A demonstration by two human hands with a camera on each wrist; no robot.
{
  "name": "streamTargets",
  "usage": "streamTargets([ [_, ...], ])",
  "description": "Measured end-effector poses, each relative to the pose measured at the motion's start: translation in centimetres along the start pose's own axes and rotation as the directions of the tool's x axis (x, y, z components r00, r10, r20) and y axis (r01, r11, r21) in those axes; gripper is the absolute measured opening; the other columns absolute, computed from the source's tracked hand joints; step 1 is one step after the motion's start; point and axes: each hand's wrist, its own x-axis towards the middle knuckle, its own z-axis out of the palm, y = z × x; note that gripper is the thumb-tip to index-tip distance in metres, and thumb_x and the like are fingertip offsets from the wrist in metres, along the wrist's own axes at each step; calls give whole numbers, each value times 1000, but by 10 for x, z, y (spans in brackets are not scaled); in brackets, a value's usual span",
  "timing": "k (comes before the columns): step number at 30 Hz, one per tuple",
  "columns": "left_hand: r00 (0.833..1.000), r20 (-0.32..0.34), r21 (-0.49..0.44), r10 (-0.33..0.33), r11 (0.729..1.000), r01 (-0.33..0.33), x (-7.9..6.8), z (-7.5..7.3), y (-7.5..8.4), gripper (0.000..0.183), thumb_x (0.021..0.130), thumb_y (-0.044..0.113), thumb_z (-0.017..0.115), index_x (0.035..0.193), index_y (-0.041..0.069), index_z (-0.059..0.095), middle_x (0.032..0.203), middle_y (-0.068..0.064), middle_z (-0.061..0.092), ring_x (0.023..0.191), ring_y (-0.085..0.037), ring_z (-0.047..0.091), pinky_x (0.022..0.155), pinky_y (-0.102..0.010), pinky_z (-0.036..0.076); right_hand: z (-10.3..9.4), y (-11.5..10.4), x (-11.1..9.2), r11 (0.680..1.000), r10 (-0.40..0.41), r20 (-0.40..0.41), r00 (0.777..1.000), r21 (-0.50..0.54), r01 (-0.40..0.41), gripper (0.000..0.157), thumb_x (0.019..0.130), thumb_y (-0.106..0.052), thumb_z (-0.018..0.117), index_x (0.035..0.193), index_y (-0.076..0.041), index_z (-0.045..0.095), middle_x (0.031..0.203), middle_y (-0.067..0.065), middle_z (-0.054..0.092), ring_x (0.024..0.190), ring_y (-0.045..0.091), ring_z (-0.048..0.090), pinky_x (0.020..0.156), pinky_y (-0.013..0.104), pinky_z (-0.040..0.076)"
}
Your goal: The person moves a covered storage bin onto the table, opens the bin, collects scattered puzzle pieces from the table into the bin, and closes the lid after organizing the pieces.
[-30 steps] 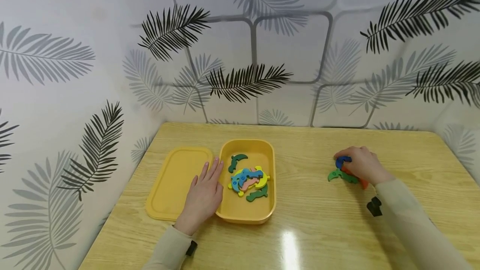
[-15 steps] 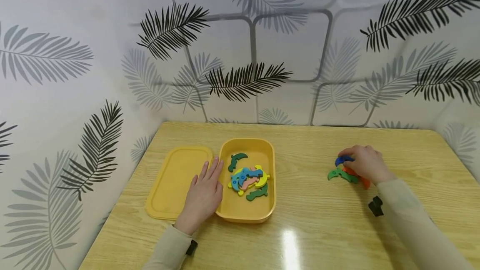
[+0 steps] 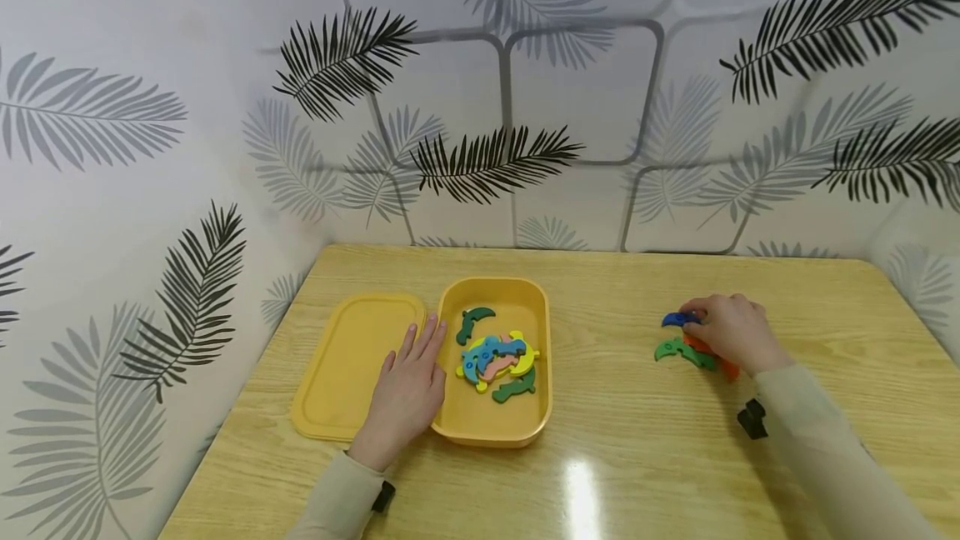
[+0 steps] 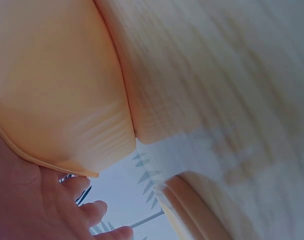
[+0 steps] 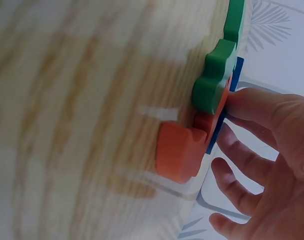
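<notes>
At the table's right side, my right hand (image 3: 735,332) pinches a dark blue curved toy piece (image 3: 677,319) between thumb and fingers. Below it lie an orange toy piece (image 3: 729,370) and a bird-like green toy piece (image 3: 678,351). In the right wrist view the blue piece (image 5: 236,75) sits against the orange one (image 5: 179,155), partly hidden by the green one. My left hand (image 3: 408,394) rests with straight fingers along the left rim of a yellow-orange container (image 3: 491,442). Inside are dark green pieces (image 3: 514,387) and a pile of light blue, pink and yellow ones (image 3: 491,352).
A flat yellow lid (image 3: 356,365) lies left of the container, partly beneath my left hand's side. The wooden table (image 3: 607,307) stretches between the container and the pieces at right. A patterned wall (image 3: 465,223) stands behind the table.
My right hand has shifted slightly right, and the blue piece has turned from upright-looking to flatter, its tip pointing left. The left hand has stayed on the container.
</notes>
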Motion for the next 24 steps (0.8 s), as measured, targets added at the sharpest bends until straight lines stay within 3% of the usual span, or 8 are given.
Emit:
streamTargets([
  [11,1000,-6,-9,-1,1000,1,-1,-1,1,54,103,17,42,156,15,32,161,-2,24,148,-28,17,109,-63,24,1,-10,-5,1000,-16,-108,994,6,16,32,90,-25,72,117,-8,73,95,15,72,86,41,57,72,59,38],
  [18,1000,-18,0,10,1000,-10,0,0,0,54,102,17,43,156,15,32,161,-3,25,147,-30,18,108,-63,24,0,-24,-9,997,-77,-233,969,-9,77,29,87,-21,74,113,-9,75,97,17,70,87,45,55,73,63,38],
  [24,1000,-19,1,12,1000,-12,0,1,-1,54,102,17,43,155,14,33,161,-3,26,147,-30,19,108,-64,24,-3,-38,-12,995,-91,-274,957,20,101,28,87,-20,74,113,-9,75,95,15,69,87,43,53,74,60,37],
])
